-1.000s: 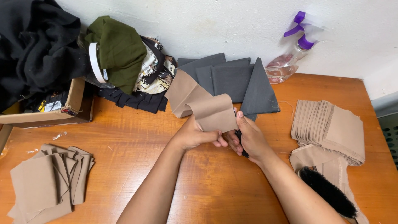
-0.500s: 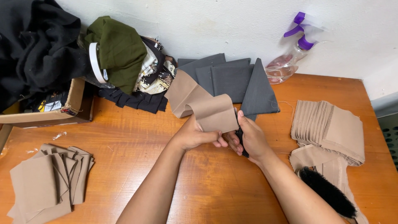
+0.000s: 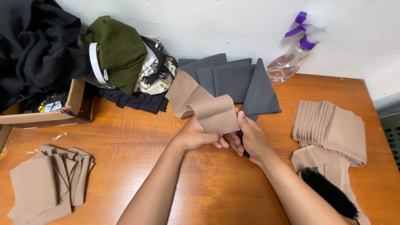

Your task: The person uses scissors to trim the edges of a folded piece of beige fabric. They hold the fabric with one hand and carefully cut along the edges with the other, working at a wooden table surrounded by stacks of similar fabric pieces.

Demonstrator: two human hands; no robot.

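A long tan fabric strip (image 3: 199, 104) curls up over the middle of the wooden table (image 3: 133, 137). My left hand (image 3: 195, 136) pinches its lower edge. My right hand (image 3: 252, 139) grips the strip's right edge and also holds a dark, narrow tool (image 3: 243, 143), mostly hidden by the fingers. Both hands meet just under the strip, close to the table.
Cut tan pieces lie stacked at the right (image 3: 333, 129) and at the lower left (image 3: 48, 183). Grey fabric pieces (image 3: 237, 81) lie behind the hands. A spray bottle (image 3: 291, 54), a cardboard box (image 3: 50, 110), piled dark clothes (image 3: 37, 50) and a black brush (image 3: 329, 193) surround the work.
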